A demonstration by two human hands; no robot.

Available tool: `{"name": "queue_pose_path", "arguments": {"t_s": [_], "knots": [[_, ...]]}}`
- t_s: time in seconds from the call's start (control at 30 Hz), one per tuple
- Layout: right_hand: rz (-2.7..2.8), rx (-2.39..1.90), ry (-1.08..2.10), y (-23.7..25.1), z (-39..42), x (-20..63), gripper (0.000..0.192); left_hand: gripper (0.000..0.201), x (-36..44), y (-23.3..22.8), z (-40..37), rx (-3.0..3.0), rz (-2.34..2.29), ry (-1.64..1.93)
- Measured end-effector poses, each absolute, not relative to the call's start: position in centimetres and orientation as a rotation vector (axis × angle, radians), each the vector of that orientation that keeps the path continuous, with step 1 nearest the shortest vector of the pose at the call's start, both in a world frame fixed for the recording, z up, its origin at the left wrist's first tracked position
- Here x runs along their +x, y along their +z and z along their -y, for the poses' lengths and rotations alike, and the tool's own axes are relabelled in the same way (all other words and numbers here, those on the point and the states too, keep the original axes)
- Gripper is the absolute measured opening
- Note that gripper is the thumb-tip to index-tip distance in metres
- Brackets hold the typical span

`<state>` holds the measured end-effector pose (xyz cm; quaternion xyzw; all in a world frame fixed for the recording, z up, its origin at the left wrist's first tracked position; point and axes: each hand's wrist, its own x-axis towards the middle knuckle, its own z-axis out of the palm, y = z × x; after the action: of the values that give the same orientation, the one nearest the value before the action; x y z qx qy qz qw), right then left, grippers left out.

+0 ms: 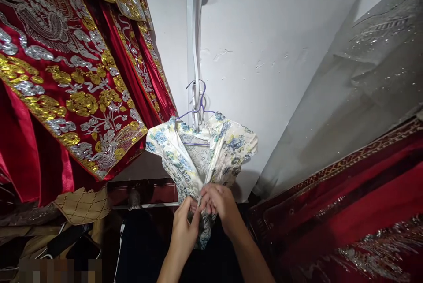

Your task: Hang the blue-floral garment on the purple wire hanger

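A white floral garment [236, 139] with blue and yellow flowers and short sleeves hangs on a purple wire hanger [202, 98]. Its V-shaped neckline opens at the front. Just below the V, my left hand [187, 221] pinches one front edge of the garment. My right hand [220, 203] pinches the cloth close beside it, its fingertips almost touching the left ones. The fingers hide whatever small fastening may be there. The lower part of the garment hangs down between my wrists and is partly hidden.
Red robes with gold and silver embroidery [82, 102] hang at the left. At the right are a pale sparkling veil-like cloth [330, 120] and more red beaded fabric [380, 212]. A white strap [194, 31] runs down the white wall [264, 23] to the hanger.
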<state>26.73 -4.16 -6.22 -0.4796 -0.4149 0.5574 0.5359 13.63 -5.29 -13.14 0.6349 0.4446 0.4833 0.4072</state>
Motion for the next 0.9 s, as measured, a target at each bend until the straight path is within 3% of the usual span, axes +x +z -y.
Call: {"name": "queue_pose_path", "arguments": {"t_s": [0.2, 0.37, 0.47, 0.67, 0.8, 0.9], "knots": [[0.909, -0.961, 1.12, 2.6, -3.0, 29.5, 0.022, 0.017, 13.8, -14.3, 4.5, 1.604, -1.138, 1.027], [0.995, -0.891, 1.071, 5.6, -4.8, 29.4, 0.021, 0.012, 12.1, -13.9, 2.6, 1.592, -1.167, 0.841], [1.134, -0.9, 1.039, 5.6, -3.6, 28.9, 0.021, 0.007, 11.5, -9.6, 1.1, 1.694, -1.07, 0.933], [1.317, -0.95, 0.903, 5.9, -1.2, 29.9, 0.022, 0.04, 13.3, 3.2, -2.7, 1.992, -0.825, 1.523], [1.334, -0.953, 0.842, 5.9, -1.3, 31.0, 0.02, 0.018, 15.5, 6.5, -4.4, 2.339, -0.744, 1.474], [1.265, -0.961, 0.813, 4.3, -2.7, 30.9, 0.022, 0.017, 16.3, 6.6, -4.9, 2.403, -0.806, 1.568]]}}
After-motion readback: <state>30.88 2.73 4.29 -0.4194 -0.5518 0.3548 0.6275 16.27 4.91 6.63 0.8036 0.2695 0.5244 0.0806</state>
